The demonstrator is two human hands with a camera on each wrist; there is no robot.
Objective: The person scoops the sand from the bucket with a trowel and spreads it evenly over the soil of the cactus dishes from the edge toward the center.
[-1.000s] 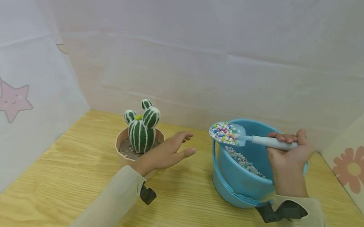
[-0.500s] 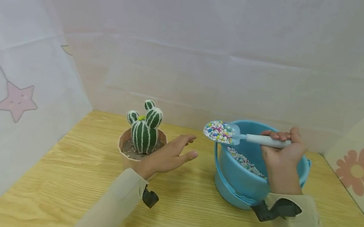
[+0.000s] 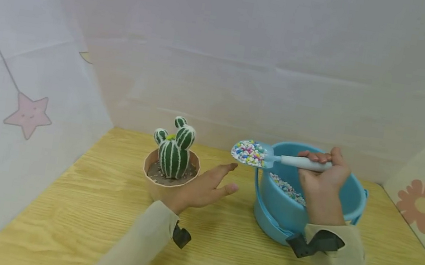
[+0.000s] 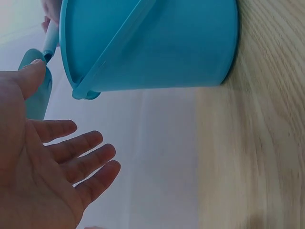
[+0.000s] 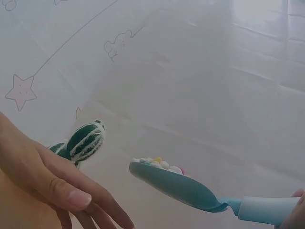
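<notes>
My right hand point(image 3: 323, 179) grips the white handle of a small toy shovel point(image 3: 268, 155), held level above the left rim of a blue bucket point(image 3: 288, 208). Colourful pebbles point(image 3: 250, 152) heap its clear blue blade, and more pebbles point(image 3: 287, 189) lie inside the bucket. Between bucket and flower pot, my left hand point(image 3: 202, 188) hovers with fingers extended and nothing in it. In the left wrist view its palm point(image 4: 40, 176) faces the bucket's side. A knitted green-and-white cactus point(image 3: 173, 156) stands in the peach flower pot point(image 3: 151, 183), which my left hand and wrist partly cover in the head view.
Everything stands on a wooden table point(image 3: 226, 263). A pale printed cloth point(image 3: 227, 61) hangs behind and along both sides, with a pink star at left and an orange flower at right. The bucket's handle point(image 3: 256, 189) hangs down its outer side.
The shovel with its pebbles has moved left, from over the bucket's opening to its left rim. The head view has shifted slightly; the left hand stays open beside the pot.
</notes>
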